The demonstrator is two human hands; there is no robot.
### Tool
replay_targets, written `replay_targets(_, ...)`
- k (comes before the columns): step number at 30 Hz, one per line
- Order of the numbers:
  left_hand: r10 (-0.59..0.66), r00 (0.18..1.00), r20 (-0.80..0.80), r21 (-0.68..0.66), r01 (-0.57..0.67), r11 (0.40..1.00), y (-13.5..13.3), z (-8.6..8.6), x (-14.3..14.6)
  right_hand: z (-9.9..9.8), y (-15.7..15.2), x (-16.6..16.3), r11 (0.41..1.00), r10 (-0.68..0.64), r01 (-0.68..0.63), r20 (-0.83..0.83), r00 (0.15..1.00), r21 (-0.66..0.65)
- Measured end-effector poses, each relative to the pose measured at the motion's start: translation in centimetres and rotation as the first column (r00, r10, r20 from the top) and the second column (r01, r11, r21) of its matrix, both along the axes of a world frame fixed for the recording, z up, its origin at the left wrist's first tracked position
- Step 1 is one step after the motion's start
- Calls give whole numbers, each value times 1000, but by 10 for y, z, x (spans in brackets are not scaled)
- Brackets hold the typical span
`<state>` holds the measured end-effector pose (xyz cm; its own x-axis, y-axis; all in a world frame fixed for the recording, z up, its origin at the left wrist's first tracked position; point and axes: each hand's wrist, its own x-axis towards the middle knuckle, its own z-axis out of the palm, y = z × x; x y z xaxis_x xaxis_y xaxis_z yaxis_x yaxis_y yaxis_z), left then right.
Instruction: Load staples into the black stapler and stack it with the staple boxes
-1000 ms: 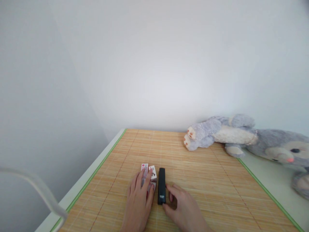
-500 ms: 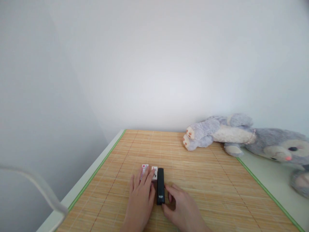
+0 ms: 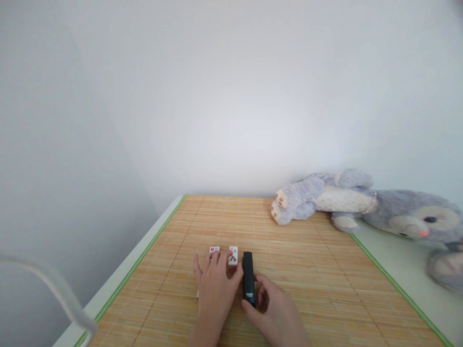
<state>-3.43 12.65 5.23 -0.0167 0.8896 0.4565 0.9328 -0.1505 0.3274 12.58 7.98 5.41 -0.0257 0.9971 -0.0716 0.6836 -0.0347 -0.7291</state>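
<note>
A long black stapler [image 3: 249,277] lies lengthwise on the bamboo mat. My right hand [image 3: 277,308] holds its near end, with the thumb at the near left corner and the fingers along the right side. My left hand [image 3: 219,284] is spread, fingers apart and bent, over a white box with a red mark [image 3: 214,249], which it mostly hides. Its index fingertip touches a small white box with a dark picture [image 3: 233,256]. The left thumb comes close to the stapler's left side; whether it touches cannot be seen.
The bamboo mat [image 3: 173,289] with green edging covers a white table. A grey plush toy [image 3: 340,200] lies along the back right, partly over the mat. A white cable or bar [image 3: 60,284] curves in at the lower left. Pale walls stand behind and at left.
The stapler has shifted right, leaving a gap beside the small box. My left fingers have drawn back and bent, with the thumb spread right. My right hand has moved slightly with the stapler.
</note>
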Motion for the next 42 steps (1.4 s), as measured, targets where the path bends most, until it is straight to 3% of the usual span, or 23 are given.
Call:
replay_targets(7, -2, 1000, -5, -15, 2, 1000, 5, 1, -1, -3, -5, 10, 1000, 17, -17, -44, 999, 2)
replay_targets(14, -146, 989, -17, -47, 145, 988, -2, -6, -23, 0, -6, 7, 999, 31, -30, -22, 999, 21)
replay_targets(19, -160, 983, 94, -53, 165, 985, -7, -20, -56, 1, 0, 2, 994, 103, -102, -27, 994, 39)
replay_targets(23, -223, 971, 92, -112, 232, 966, -13, -37, -68, 0, 6, -14, 984, 162, -160, -13, 987, 74)
replay_targets(29, -141, 986, 93, -92, 149, 984, -9, -42, -91, -2, 16, -53, 969, 221, -221, 10, 975, 114)
replay_targets(35, -155, 986, 58, -56, 159, 986, 6, -43, -128, 3, 28, -76, 947, 269, -271, 33, 962, 175)
replay_targets(42, -113, 990, 83, -61, 119, 991, 4, -45, -129, 1, 30, -80, 938, 286, -287, 36, 958, 192)
